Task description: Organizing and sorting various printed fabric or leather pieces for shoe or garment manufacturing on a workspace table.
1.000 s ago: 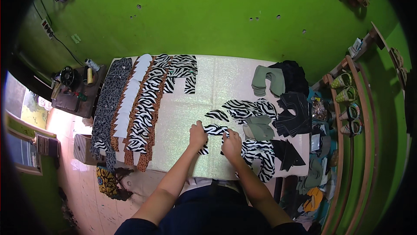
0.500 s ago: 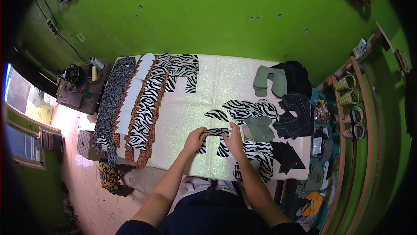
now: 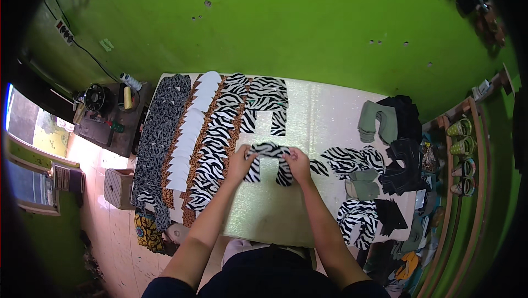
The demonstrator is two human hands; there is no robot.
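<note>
Between my two hands, over the middle of the table, I hold a zebra-print U-shaped cut piece [image 3: 269,151], its curve away from me and its two legs toward me. My left hand [image 3: 242,163] pinches its left side and my right hand [image 3: 297,164] pinches its right side. Farther off lie overlapping zebra-print U-shaped pieces [image 3: 267,90] in a column. A small zebra-print pointed piece [image 3: 319,167] rests just right of my right hand. Beyond it sits a larger stack of zebra-print pieces [image 3: 352,159].
Rows of grey-black patterned pieces [image 3: 159,127], white pieces [image 3: 192,127] and leopard-print pieces [image 3: 171,182] cover the table's left. Green U-shaped pieces [image 3: 377,121] and black pieces [image 3: 400,165] lie at the right. A shoe rack [image 3: 461,144] stands beyond the table's right edge.
Both hands have moved the zebra-print piece farther away from me, toward the column of U-shaped pieces. It now shows opened out with both legs visible. The view has shifted to the left.
</note>
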